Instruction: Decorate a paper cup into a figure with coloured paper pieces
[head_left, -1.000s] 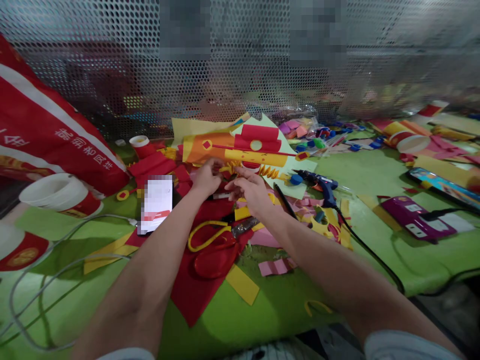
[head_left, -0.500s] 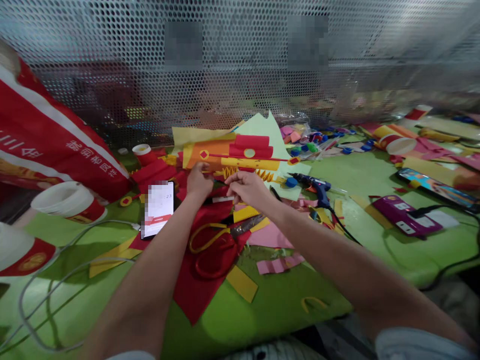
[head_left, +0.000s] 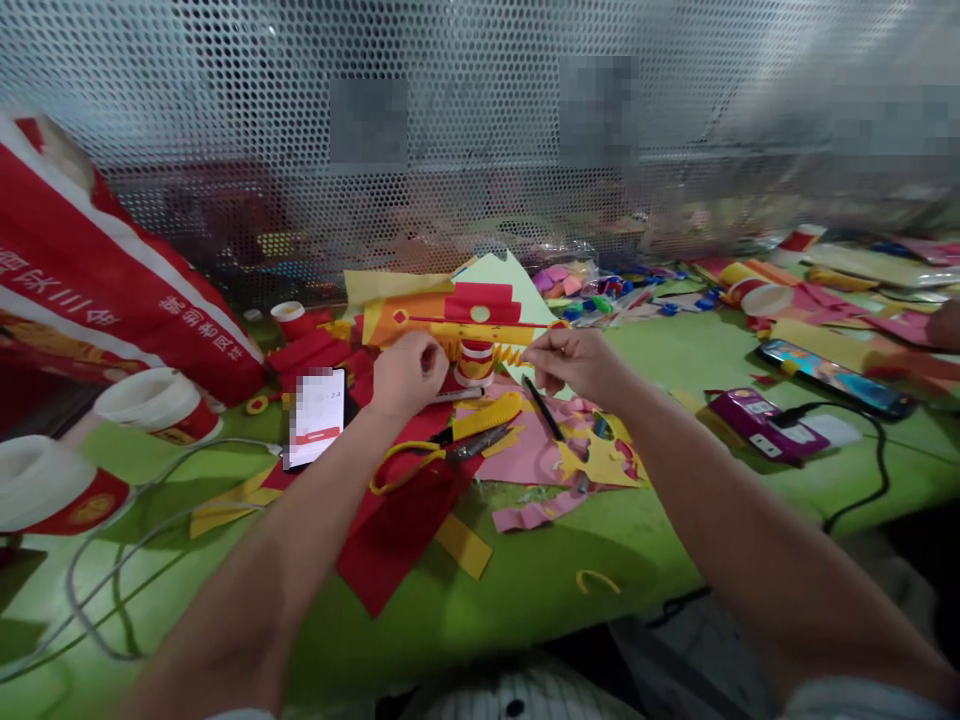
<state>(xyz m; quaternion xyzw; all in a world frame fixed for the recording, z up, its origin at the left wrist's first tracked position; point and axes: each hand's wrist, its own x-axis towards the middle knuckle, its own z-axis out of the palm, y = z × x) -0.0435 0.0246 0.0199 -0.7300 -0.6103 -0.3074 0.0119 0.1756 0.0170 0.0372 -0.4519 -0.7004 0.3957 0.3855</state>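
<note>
A paper figure [head_left: 481, 312] with a red hat and a yellow face stands before me, around or on a red-and-white paper cup [head_left: 475, 365]. Folded yellow paper strips show at both sides of the cup. My left hand [head_left: 407, 376] is curled closed at the figure's left side; what its fingers hold, if anything, is hidden. On the other side, my right hand [head_left: 576, 362] pinches its fingertips together close to the folded yellow strip [head_left: 511, 356]. A black pen [head_left: 543, 408] lies just below it. Yellow-handled scissors [head_left: 409, 465] rest on red paper [head_left: 379, 560] nearer to me.
A phone [head_left: 316, 418] with a cable lies left, beside paper cups [head_left: 159, 405] and a red bag [head_left: 112, 270]. Paper scraps [head_left: 600, 450] spread across the green table. A purple power bank [head_left: 769, 425] and another phone [head_left: 832, 378] lie right. Perforated metal [head_left: 480, 150] stands behind.
My hands have moved apart, the right one to the right, uncovering the cup under the figure. The camera view has shifted slightly. The glue gun seen before is now hidden by my right arm.
</note>
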